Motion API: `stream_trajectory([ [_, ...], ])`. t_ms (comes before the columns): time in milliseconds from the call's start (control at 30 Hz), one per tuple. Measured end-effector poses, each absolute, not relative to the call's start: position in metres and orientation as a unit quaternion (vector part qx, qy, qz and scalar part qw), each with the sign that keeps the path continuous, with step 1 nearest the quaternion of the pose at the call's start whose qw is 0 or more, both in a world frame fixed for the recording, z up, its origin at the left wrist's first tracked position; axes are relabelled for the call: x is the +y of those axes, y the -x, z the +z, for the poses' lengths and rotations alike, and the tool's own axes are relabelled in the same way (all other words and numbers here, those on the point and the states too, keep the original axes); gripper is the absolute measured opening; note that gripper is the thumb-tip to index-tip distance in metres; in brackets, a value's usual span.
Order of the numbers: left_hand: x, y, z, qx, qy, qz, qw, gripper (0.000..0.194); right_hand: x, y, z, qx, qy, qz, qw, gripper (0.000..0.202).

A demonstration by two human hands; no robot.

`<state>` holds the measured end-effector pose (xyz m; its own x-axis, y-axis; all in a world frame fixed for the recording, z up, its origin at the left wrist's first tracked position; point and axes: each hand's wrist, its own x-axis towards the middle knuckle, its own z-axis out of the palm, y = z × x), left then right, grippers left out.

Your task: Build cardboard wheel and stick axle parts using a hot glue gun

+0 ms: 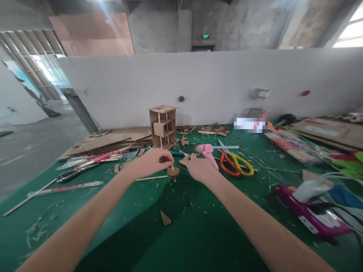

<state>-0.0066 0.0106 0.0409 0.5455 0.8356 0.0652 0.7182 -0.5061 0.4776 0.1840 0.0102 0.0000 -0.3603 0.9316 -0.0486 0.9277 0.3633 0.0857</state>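
Observation:
Between the thumb and forefinger of my left hand (pixel 153 163) is a short wooden stick, upright at the middle of a round cardboard disc (pixel 173 174). My right hand (pixel 197 167) is just right of the disc, low over the table. Its fingers are bent together by a teal-handled tool (pixel 177 154); what they hold, if anything, is too small to make out. Behind my hands stands a small cardboard shelf tower (pixel 162 128) with stick posts. Right of my right hand lie a pink glue gun (pixel 209 153) and scissors (pixel 233 164) with red and yellow handles.
Cardboard sheets (pixel 113 139) and packs of sticks (pixel 93 160) lie left, near black-handled pliers or scissors (pixel 75 174). Cardboard scraps (pixel 208 130) litter the back. A purple power strip (pixel 314 215) with cables sits at right. One triangular scrap (pixel 165 218) lies in front.

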Motion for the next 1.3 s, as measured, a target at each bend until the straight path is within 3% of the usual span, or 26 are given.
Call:
stream_trajectory([
  [267, 0.015, 0.012, 0.040, 0.448, -0.864, 0.144, 0.181, 0.026, 0.007, -0.179, -0.003, 0.833, -0.551, 0.041, 0.001, 0.026],
  [433, 0.018, 0.017, 0.039, 0.445, -0.870, 0.137, 0.165, 0.025, 0.010, -0.182, 0.001, 0.816, -0.577, 0.027, -0.040, 0.026],
  [533, 0.020, 0.018, 0.038, 0.445, -0.870, 0.129, 0.166, 0.023, 0.004, -0.188, 0.027, 0.812, -0.580, 0.008, -0.068, 0.021],
  [633, 0.021, 0.017, 0.039, 0.431, -0.877, 0.120, 0.178, 0.021, -0.005, -0.193, 0.069, 0.832, -0.550, -0.074, 0.024, 0.013],
  [733, 0.021, 0.014, 0.041, 0.409, -0.884, 0.120, 0.194, 0.021, -0.002, -0.189, 0.104, 0.844, -0.524, -0.098, 0.066, 0.020],
  [800, 0.020, 0.012, 0.042, 0.408, -0.883, 0.120, 0.201, 0.022, 0.008, -0.181, 0.113, 0.825, -0.565, 0.007, -0.015, 0.029],
  [867, 0.020, 0.011, 0.042, 0.414, -0.880, 0.117, 0.200, 0.023, 0.020, -0.173, 0.112, 0.761, -0.641, 0.093, -0.049, 0.044],
  [933, 0.019, 0.011, 0.043, 0.420, -0.879, 0.114, 0.196, 0.023, 0.029, -0.166, 0.102, 0.763, -0.640, 0.075, -0.046, 0.055],
  [1167, 0.011, 0.015, 0.058, 0.400, -0.886, 0.038, 0.230, 0.018, 0.045, -0.150, 0.048, 0.865, -0.499, -0.041, -0.018, 0.022],
  [1300, 0.010, 0.019, 0.061, 0.403, -0.881, 0.007, 0.248, 0.020, 0.061, -0.138, 0.013, 0.880, -0.471, -0.055, -0.010, 0.024],
])
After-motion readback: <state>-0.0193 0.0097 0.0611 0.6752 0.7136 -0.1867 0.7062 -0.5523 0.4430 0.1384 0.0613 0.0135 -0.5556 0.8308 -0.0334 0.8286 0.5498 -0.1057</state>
